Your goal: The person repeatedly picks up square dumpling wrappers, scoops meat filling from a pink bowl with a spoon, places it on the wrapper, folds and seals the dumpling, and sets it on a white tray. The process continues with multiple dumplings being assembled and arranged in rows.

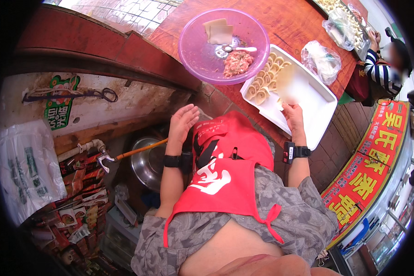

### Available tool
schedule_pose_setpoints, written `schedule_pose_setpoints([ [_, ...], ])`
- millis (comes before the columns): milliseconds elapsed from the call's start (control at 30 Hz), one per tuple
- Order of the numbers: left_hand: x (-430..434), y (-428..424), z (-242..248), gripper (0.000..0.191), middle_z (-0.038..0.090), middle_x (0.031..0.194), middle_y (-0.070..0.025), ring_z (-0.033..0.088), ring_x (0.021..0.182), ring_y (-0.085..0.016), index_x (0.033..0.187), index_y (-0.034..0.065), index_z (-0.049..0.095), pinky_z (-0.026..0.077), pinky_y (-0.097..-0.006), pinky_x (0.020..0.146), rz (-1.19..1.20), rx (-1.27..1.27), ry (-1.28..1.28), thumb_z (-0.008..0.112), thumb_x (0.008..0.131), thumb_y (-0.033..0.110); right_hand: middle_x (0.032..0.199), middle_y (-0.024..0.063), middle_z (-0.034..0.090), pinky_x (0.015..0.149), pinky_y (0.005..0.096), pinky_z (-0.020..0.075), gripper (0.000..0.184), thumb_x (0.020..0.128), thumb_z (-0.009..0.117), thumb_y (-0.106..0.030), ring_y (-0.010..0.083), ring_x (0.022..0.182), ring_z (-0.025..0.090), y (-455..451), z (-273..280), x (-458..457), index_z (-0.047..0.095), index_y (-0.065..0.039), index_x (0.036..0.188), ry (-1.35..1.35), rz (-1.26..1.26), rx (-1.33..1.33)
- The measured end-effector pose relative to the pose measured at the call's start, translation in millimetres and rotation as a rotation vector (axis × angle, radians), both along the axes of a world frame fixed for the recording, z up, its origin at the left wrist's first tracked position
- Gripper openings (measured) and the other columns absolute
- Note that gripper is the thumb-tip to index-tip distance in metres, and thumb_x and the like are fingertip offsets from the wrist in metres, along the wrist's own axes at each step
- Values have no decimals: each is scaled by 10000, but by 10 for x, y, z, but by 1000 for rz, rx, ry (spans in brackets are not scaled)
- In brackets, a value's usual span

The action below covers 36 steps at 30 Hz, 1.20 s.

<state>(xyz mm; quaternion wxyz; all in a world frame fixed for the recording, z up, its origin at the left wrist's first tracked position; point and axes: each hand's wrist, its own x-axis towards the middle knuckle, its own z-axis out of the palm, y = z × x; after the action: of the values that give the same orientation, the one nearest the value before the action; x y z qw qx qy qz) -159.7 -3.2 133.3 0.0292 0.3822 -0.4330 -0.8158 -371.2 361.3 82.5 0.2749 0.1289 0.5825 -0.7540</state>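
Observation:
My right hand [292,115] is over the white plastic tray [308,119], its fingers pinching a small pale piece that looks like a folded wonton [280,104]. A blurred patch hides part of the tray beside it. Rows of folded wontons [262,82] fill the tray's left side. My left hand [184,121] is raised near my lap, palm bare and fingers extended, touching nothing. Beyond the tray stands a translucent purple basin [193,58]. Inside it are square wrappers [220,33], a lump of minced meat filling [237,63] and a white-handled spoon [245,49].
The basin and tray rest on a reddish wooden table [283,24]; the tray overhangs its edge. A plastic bag of wrappers [321,62] lies beside the tray. Another person [383,65] works at a second tray. To my left are a tap [105,159] and a metal bowl [143,162].

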Motion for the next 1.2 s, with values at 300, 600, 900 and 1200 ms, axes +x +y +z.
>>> schedule_pose_setpoints([
  [300, 210, 108, -189, 347, 621, 1192, -181, 638, 1046, -248, 1247, -45, 519, 544, -327, 875, 74, 24, -31, 582, 921, 54, 985, 54, 651, 723, 242, 536, 274, 818, 656, 35, 124, 848, 635, -216, -624, 0, 586, 8, 1082, 189, -137, 210],
  [600, 283, 113, -225, 330, 626, 1184, -177, 643, 1029, -239, 1236, -37, 534, 548, -318, 858, 83, 12, -34, 579, 921, 49, 969, 101, 662, 781, 263, 518, 311, 786, 684, 11, 145, 867, 634, -360, -768, -31, 593, 59, 1079, 270, -205, 345],
  [900, 323, 135, -270, 340, 622, 1202, -163, 634, 1062, -232, 1248, -28, 530, 536, -322, 882, 69, 16, -30, 579, 925, 67, 948, 124, 672, 775, 283, 530, 340, 765, 731, -42, 175, 854, 650, -445, -799, -52, 596, 58, 1060, 335, -213, 512],
  [1200, 337, 112, -299, 339, 621, 1204, -157, 640, 1051, -226, 1258, -14, 527, 539, -315, 877, 68, 37, -3, 574, 937, 81, 874, 126, 687, 646, 289, 533, 424, 749, 776, -150, 171, 739, 654, -443, -742, -53, 597, 46, 1079, 349, -114, 753],
])
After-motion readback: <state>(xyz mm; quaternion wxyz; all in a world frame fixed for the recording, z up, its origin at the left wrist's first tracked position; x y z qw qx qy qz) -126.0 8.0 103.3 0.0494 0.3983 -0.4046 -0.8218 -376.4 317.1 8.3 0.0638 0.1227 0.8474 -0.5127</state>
